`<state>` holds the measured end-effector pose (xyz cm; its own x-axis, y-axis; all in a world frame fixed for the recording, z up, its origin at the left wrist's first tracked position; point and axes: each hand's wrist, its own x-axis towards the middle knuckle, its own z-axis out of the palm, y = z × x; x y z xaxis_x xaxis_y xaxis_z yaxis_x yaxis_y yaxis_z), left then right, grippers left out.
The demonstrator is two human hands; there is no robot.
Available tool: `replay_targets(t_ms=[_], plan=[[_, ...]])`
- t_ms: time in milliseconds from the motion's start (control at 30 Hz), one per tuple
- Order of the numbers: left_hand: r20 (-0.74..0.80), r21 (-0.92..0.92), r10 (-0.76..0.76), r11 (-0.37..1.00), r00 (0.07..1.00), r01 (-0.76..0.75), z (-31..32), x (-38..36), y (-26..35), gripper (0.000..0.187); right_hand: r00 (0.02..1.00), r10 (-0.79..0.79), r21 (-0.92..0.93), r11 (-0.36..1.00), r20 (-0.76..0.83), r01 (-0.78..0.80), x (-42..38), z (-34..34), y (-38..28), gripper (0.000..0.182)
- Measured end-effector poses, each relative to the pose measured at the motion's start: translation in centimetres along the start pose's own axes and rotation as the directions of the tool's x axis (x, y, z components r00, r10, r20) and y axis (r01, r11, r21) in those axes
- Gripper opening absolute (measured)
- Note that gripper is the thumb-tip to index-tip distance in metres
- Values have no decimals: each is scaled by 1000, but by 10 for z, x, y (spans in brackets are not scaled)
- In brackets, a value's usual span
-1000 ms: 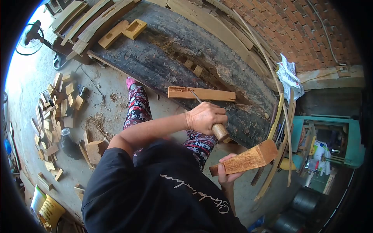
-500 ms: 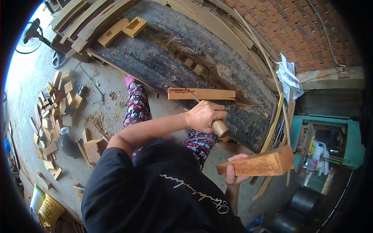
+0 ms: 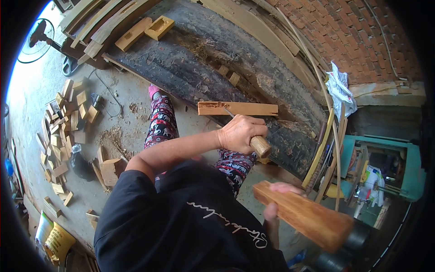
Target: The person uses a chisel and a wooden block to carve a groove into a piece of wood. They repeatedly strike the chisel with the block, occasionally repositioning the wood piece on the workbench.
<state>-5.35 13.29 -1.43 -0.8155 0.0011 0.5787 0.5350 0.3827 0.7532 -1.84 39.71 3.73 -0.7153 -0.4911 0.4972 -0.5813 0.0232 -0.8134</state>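
My left hand (image 3: 244, 133) is wrapped around a chisel with a round wooden handle (image 3: 260, 146). The thin metal blade slants up and left, its tip at a rough notch in a light wooden strip (image 3: 253, 109). That strip lies across a large dark slab (image 3: 181, 75). On the right, my right hand (image 3: 278, 199) grips the narrow end of a thick wooden block (image 3: 308, 217), low and apart from the chisel. The block's wide end points down to the right and is slightly blurred.
Two notched wood pieces (image 3: 159, 27) rest on the slab's upper left. Many offcuts (image 3: 68, 122) and a dark bag (image 3: 81, 167) are on the floor at left. A fan (image 3: 38, 36) stands upper left, long boards lie beyond the slab, and a green machine (image 3: 408, 167) is at right.
The block in my right hand has swung its wide end downward. My left hand stays on the chisel at the strip; the whole view has shifted slightly.
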Motion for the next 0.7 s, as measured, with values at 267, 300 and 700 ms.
replay_targets(t_ms=[267,300,700], plan=[[-4,10,-18,1000,1000,18,4,-4,-3,27,975,206,-137,971,86,-194,4,15,0,60],[16,31,4,1000,1000,-5,6,-4,-4,26,975,208,-141,971,79,-195,6,17,1,60],[90,76,103,991,991,-110,2,-16,-12,25,952,268,65,963,-145,-262,-29,25,20,54]])
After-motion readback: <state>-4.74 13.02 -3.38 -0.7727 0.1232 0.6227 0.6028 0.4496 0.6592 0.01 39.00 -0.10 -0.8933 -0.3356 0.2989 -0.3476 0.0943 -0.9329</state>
